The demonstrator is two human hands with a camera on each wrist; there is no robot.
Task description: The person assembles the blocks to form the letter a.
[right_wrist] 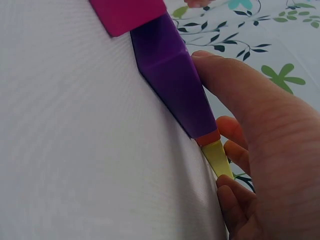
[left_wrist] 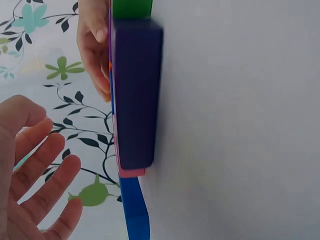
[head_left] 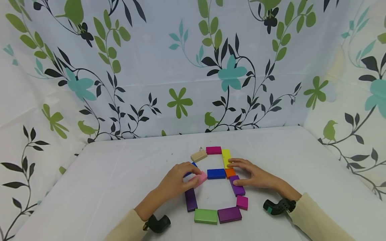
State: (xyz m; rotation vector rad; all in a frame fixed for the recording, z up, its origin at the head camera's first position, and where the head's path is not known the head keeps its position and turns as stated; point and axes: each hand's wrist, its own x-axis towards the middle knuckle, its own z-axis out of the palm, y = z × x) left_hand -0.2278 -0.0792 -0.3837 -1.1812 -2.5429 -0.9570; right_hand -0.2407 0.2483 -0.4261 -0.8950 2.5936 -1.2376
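Note:
Colored blocks lie on a white table in two joined loops. Over the pink block (head_left: 201, 178) hovers my left hand (head_left: 181, 179), partly covering it and the blue block (head_left: 194, 164) behind. Its fingers are loosely bent, apart from the blocks in the left wrist view, near the dark purple block (left_wrist: 135, 95). My right hand (head_left: 256, 174) rests at the loops' right side. The thumb touches the purple block (right_wrist: 175, 85), while the other fingers reach the yellow block (head_left: 226, 157). An orange block (head_left: 230, 172) sits between those two.
Another blue block (head_left: 216, 174) forms the middle bar. Up top lie a tan block (head_left: 198, 156) and a magenta block (head_left: 213, 150). Along the front are a green block (head_left: 205, 216), another purple block (head_left: 230, 215) and a small magenta block (head_left: 242, 202). A patterned curtain (head_left: 150, 67) hangs behind.

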